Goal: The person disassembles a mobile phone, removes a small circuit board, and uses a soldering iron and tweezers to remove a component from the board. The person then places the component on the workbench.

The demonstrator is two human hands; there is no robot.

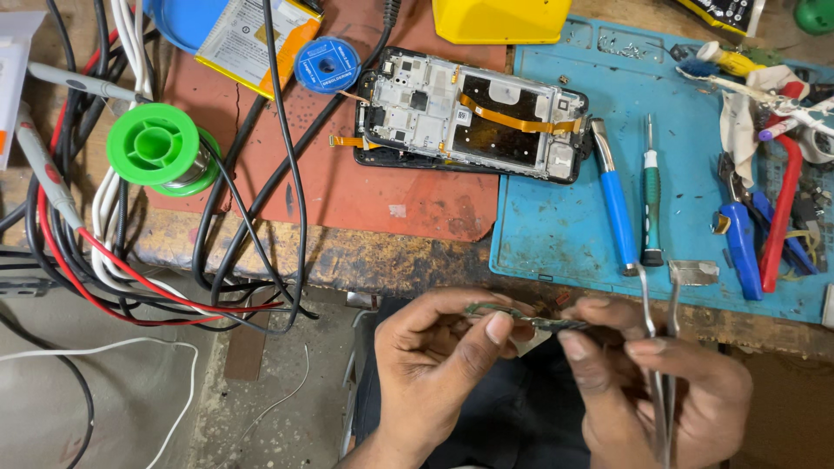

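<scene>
Hands pinching a tiny circuit board [521, 318] just off the bench [391, 252] edge, around 6 o'clock.
Left hand [434, 365] is closed on the board's left end; right hand [660, 382] grips the other end plus tweezers [660, 347]. Opened phone [473, 113] sits at 12 o'clock.

Two hands at a cluttered repair bench, pinching a small circuit board between them.

The left hand [434, 360] grips the thin green circuit board [512, 314] by thumb and forefinger; the right hand [660, 382] touches its other end and also holds metal tweezers [662, 347] — tips pointing up toward the bench. Above, an opened phone [469, 115] with an orange flex cable lies on a red mat [382, 191], just beside a blue work mat [565, 226] carrying a blue-handled tool [617, 208], a green screwdriver [651, 195] and blue pliers [743, 243]. At left — a green solder spool [158, 148] among tangled cables [130, 269].
</scene>
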